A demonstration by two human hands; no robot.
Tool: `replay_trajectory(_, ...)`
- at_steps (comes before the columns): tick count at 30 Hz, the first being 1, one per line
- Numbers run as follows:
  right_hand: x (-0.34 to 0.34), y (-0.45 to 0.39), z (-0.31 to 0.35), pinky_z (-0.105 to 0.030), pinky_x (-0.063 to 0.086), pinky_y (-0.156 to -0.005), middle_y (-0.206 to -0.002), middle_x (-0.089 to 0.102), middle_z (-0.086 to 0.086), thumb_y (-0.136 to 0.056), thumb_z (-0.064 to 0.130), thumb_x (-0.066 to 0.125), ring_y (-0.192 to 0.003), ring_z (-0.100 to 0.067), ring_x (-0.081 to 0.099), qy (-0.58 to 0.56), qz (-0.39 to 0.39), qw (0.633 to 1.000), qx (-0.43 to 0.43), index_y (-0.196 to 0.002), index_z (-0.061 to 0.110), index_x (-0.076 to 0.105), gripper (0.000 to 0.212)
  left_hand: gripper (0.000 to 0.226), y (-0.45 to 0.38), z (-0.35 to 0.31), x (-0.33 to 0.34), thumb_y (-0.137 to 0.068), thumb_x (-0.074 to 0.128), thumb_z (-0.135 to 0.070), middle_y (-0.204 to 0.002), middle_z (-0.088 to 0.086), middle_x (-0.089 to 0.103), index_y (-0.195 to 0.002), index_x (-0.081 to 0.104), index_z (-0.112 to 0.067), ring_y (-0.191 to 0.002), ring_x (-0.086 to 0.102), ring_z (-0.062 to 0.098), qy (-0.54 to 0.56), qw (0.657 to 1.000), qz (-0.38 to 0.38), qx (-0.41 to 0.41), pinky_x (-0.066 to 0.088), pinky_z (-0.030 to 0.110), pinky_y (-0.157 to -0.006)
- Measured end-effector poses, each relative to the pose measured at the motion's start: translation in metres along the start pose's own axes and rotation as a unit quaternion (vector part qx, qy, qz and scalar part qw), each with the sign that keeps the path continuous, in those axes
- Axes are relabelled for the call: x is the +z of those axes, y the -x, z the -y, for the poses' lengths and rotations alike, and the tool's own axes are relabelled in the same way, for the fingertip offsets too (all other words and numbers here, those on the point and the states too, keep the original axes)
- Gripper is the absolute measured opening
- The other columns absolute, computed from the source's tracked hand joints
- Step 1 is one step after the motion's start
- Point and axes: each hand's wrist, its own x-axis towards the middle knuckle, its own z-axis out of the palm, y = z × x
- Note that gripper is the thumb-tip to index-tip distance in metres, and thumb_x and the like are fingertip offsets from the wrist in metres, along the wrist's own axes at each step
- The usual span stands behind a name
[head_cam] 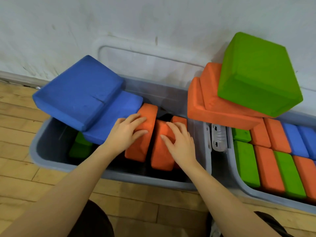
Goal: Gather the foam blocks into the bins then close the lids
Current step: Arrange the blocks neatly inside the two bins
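Left bin: near-left corner open beside green block.
Overhang: blue blocks are stacked across the rim.
Right bin: packed full.

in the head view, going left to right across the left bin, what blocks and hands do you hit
big blue block → green block low in the bin → left hand on an orange block → right hand on a second orange block
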Motion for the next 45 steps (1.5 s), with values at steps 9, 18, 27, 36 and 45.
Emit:
replay_trajectory(9, 0.017, -0.008, -0.005, -0.04, 0.047, -0.093, -0.155, 0.015, -0.002, -0.087, 0.043, 0.061, -0.132, -0.028, 0.038, 0.001, 0.068, 0.998, -0.017, -0.147, 0.026, 0.029, 0.07, 0.04, -0.008, 0.005, 0.034, -0.087, 0.044, -0.034, -0.11, 0.012, 0.065, -0.108, 0.067, -0.009, -0.073, 0.065, 0.032, -0.11, 0.991, -0.069, 0.016, 0.051, 0.038, -0.07)
replay_trajectory(18, 0.021, -0.038, -0.005, -0.051, 0.043, -0.096, -0.143, 0.041, -0.016, -0.086, 0.032, 0.065, -0.122, -0.042, 0.043, 0.151, -0.005, 0.987, -0.062, -0.132, 0.017, 0.054, 0.05, 0.057, -0.038, 0.011, 0.045, -0.091, 0.029, -0.046, -0.147, 0.006, 0.041, -0.141, 0.042, -0.021, -0.128, 0.045, 0.035, -0.231, 0.972, -0.02, -0.036, 0.034, 0.054, -0.102)
replay_trajectory(27, 0.026, -0.032, -0.022, -0.044, 0.003, -0.116, -0.159, -0.008, -0.003, -0.087, 0.051, 0.057, -0.145, -0.032, -0.004, 0.149, 0.133, 0.977, -0.078, -0.151, 0.028, 0.006, 0.086, 0.054, -0.085, 0.006, 0.032, -0.094, 0.029, -0.051, -0.151, 0.006, 0.034, -0.143, 0.036, -0.029, -0.131, 0.039, 0.034, -0.171, 0.977, -0.031, -0.124, 0.026, 0.052, -0.103)
replay_trajectory(36, 0.042, -0.029, -0.019, -0.047, 0.037, -0.101, -0.157, 0.015, -0.012, -0.091, 0.026, 0.06, -0.121, -0.043, 0.044, 0.061, 0.061, 0.995, -0.049, -0.147, 0.021, 0.032, 0.063, 0.076, -0.023, 0.013, 0.041, -0.079, 0.042, -0.067, -0.145, 0.017, 0.04, -0.137, 0.047, -0.019, -0.119, 0.05, 0.044, -0.138, 0.989, 0.0, 0.058, 0.043, 0.053, -0.094)
replay_trajectory(45, 0.045, -0.026, -0.023, -0.049, 0.044, -0.095, -0.146, 0.04, -0.014, -0.09, 0.033, 0.047, -0.117, -0.048, 0.052, 0.018, 0.005, 0.997, -0.075, -0.133, 0.01, 0.054, 0.049, 0.079, -0.065, 0.025, 0.042, -0.08, 0.061, -0.05, -0.155, 0.012, 0.017, -0.146, 0.029, -0.019, -0.139, 0.022, 0.043, -0.111, 0.991, 0.061, 0.038, 0.01, 0.042, -0.116)
